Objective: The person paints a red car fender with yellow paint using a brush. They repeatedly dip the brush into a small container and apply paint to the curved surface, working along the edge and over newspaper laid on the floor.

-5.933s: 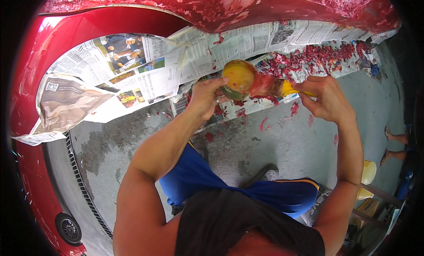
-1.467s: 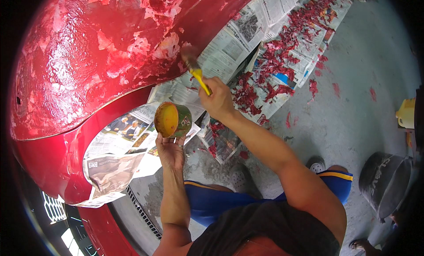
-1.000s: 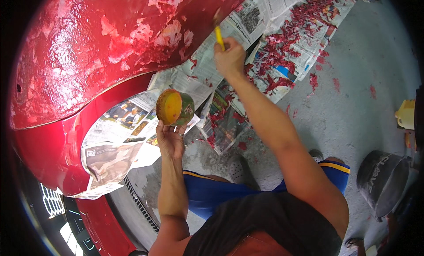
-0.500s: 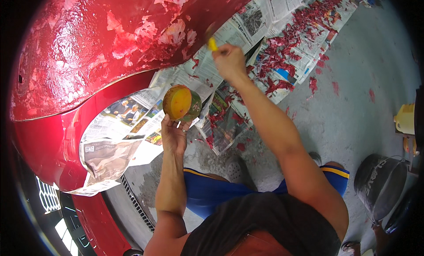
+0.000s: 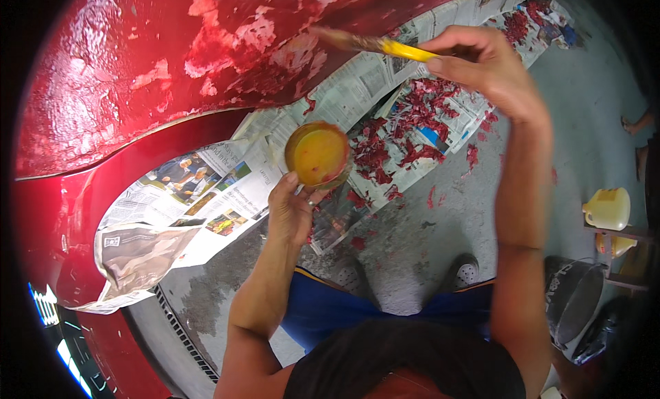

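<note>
My left hand (image 5: pixel 294 203) is closed around the lower side of a round can (image 5: pixel 344 168) of yellow-orange liquid, keeping its open top facing up. Between the thumb and fingers of my right hand (image 5: pixel 487 72) is the yellow handle of a paintbrush (image 5: pixel 402 49). The brush points left, its bristles slightly blurred at the lower part of a red car panel (image 5: pixel 148 34); whether they touch cannot be told. The panel's paint is wrinkled and wet at the left, with pale pink bare patches near the brush.
Newspaper sheets (image 5: pixel 258 175) line the panel's lower edge, strewn with red paint scrapings (image 5: pixel 419 113). At the right are a dark bucket (image 5: pixel 572 296) and a pale yellow jug (image 5: pixel 608 208) on a small rack. A floor drain grate (image 5: pixel 182 337) runs at lower left. Another person's foot (image 5: pixel 628 125) shows at far right.
My right hand has moved right and up, and the brush now lies level across the panel's lower edge. The can has shifted right and its opening faces me more.
</note>
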Demonstrator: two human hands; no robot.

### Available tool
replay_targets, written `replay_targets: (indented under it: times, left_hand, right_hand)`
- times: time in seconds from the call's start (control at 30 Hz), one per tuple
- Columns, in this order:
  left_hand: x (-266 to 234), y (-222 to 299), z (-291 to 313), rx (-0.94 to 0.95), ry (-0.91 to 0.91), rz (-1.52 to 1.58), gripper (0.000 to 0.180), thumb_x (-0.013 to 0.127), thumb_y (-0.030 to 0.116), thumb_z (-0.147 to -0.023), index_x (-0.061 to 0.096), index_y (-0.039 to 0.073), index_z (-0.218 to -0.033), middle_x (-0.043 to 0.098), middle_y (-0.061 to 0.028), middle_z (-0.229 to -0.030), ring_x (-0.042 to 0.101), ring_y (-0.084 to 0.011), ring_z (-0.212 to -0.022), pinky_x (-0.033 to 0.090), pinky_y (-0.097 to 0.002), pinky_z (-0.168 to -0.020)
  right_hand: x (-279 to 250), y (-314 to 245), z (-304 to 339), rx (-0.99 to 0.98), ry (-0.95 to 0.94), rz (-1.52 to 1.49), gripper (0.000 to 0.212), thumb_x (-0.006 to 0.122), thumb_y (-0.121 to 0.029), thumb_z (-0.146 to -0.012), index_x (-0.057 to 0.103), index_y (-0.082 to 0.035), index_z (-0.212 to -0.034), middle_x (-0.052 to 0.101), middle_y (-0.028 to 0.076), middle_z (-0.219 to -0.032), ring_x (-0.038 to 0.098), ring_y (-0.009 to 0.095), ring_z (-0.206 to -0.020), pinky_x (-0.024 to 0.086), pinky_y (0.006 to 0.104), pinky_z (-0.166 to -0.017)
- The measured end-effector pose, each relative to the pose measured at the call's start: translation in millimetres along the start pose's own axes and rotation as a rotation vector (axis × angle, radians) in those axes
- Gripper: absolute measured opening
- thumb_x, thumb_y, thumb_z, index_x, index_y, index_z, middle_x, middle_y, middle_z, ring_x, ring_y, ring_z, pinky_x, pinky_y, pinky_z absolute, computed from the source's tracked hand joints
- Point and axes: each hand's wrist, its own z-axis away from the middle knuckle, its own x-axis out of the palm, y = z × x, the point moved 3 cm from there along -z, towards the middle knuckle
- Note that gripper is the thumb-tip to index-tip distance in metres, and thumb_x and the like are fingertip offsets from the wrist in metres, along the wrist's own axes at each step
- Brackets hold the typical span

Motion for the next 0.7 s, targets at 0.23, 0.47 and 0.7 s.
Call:
replay_targets:
  times: [0.23, 0.47, 0.7]
  left_hand:
    - [34.2, -12.6, -51.2, -0.056, -0.145, 0.033, 0.035, 0.073, 0.012, -0.090, 0.059, -0.004, -0.117, 0.065, -0.0139, -0.112, 0.066, -0.0236, -0.102, 0.056, -0.0424, -0.089]
    - [68.5, -33.6, -69.7, -0.034, -0.076, 0.018, 0.034, 0.074, 0.008, -0.088, 0.059, -0.001, -0.116, 0.066, -0.0072, -0.106, 0.066, -0.0189, -0.095, 0.056, -0.0389, -0.085]
    - [71.1, -82.0, -79.3, 0.031, -0.014, -0.054, 0.031, 0.074, 0.010, -0.089, 0.059, -0.003, -0.113, 0.065, -0.0081, -0.103, 0.066, -0.0201, -0.094, 0.055, -0.0417, -0.088]
  right_hand:
    - [19.8, -72.3, -15.2, 0.126, -0.310, 0.679, 0.020, 0.073, 0.006, -0.078, 0.071, 0.003, -0.097, 0.066, 0.006, -0.086, 0.063, 0.014, -0.083, 0.050, 0.0287, -0.073]
    - [48.8, -46.6, -9.3, -0.086, -0.301, 1.041, 0.019, 0.070, -0.004, -0.076, 0.072, -0.002, -0.095, 0.064, 0.013, -0.088, 0.064, 0.033, -0.082, 0.052, 0.0401, -0.075]
    - [28.5, 81.6, -2.2, -0.099, -0.269, 0.564, 0.021, 0.074, -0.004, -0.077, 0.072, -0.001, -0.098, 0.065, 0.010, -0.088, 0.066, 0.027, -0.082, 0.051, 0.0372, -0.074]
